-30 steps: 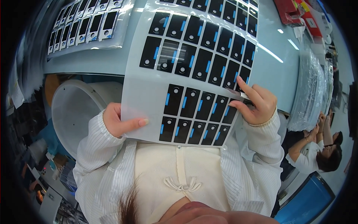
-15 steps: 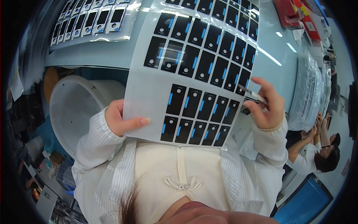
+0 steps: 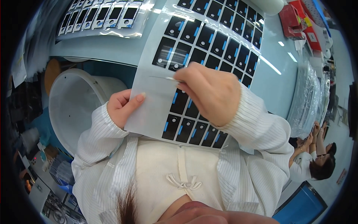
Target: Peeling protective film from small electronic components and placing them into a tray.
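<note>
A large translucent sheet (image 3: 151, 108) carries rows of black rectangular pieces, each with a blue tab and a round pale dot. Its near end reaches over the table edge toward my body. My left hand (image 3: 123, 108) grips the sheet's left edge, thumb on top and fingers partly hidden beneath. Above the sheet, my right hand (image 3: 212, 91) pinches slim, pointed metal tweezers (image 3: 162, 77), whose tip points left over the bare strip beside the black pieces. That hand and its sleeve cover several pieces in the middle rows.
Beyond the sheet, on the pale table (image 3: 112, 48), lies another clear sheet of white-framed black pieces (image 3: 100, 16). A white bin (image 3: 74, 108) stands at the left, below the table edge. Red boxes (image 3: 292, 22) and plastic-wrapped stacks (image 3: 305, 93) line the right. Other people (image 3: 317, 160) sit further right.
My right hand has swung left from the sheet's right edge to over its middle, carrying the tweezers. My left hand keeps its hold, its thumb slightly raised. The view has shifted a little.
</note>
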